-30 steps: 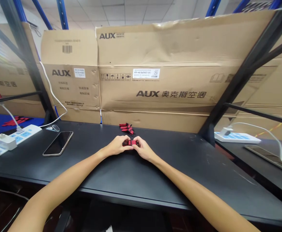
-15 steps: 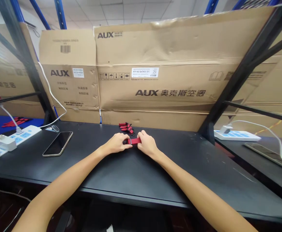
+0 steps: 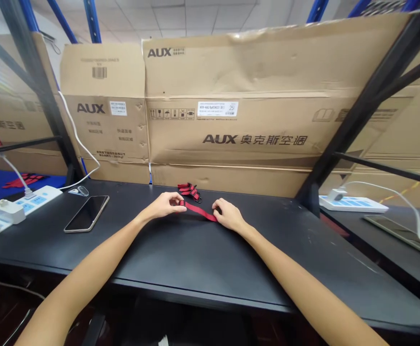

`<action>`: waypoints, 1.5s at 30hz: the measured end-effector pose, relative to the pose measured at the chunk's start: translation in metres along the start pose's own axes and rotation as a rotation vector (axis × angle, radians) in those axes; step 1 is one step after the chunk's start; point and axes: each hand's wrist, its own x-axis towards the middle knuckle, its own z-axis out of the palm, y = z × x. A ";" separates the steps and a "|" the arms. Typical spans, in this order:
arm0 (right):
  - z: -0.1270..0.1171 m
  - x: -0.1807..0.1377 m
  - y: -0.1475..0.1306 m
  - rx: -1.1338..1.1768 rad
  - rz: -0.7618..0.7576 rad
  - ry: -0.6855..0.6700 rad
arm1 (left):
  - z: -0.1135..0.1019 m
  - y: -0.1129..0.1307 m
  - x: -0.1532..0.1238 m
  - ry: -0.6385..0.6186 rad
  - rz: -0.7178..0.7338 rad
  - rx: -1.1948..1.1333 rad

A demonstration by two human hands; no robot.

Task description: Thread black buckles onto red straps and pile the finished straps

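Tall cardboard boxes printed AUX (image 3: 228, 105) stand behind a black work table (image 3: 203, 259), framed by the black and blue uprights of a steel shelving rack (image 3: 372, 101). On the table, a single red fabric strap (image 3: 198, 210) lies with its long axis running left to right, its right end angled slightly toward the person. It sits near the table's back edge, between both hands and pulled almost straight. The left hand (image 3: 163, 205) pinches the strap's left end narrowly between thumb and fingers, and the right hand (image 3: 228, 215) has its fingers curled closely over the right end (the exact finger contact is partly hidden). Just behind the strap lies a small bunch of red straps with metal clips (image 3: 189, 191). Farther left are a smartphone (image 3: 86, 214) lying face up and a white power strip (image 3: 26, 202). A second power strip (image 3: 352, 204) sits on a separate table to the right.
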 end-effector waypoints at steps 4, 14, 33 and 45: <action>-0.007 -0.001 -0.003 -0.039 -0.006 0.016 | 0.006 0.002 -0.002 -0.041 0.028 0.064; -0.011 -0.014 -0.065 0.400 -0.212 -0.064 | 0.025 -0.004 0.000 -0.123 0.106 0.131; -0.013 -0.009 -0.055 0.193 -0.190 -0.056 | 0.009 -0.011 0.002 -0.103 0.220 0.413; -0.014 -0.014 -0.063 0.360 -0.250 -0.143 | 0.019 0.006 -0.005 -0.273 0.183 0.273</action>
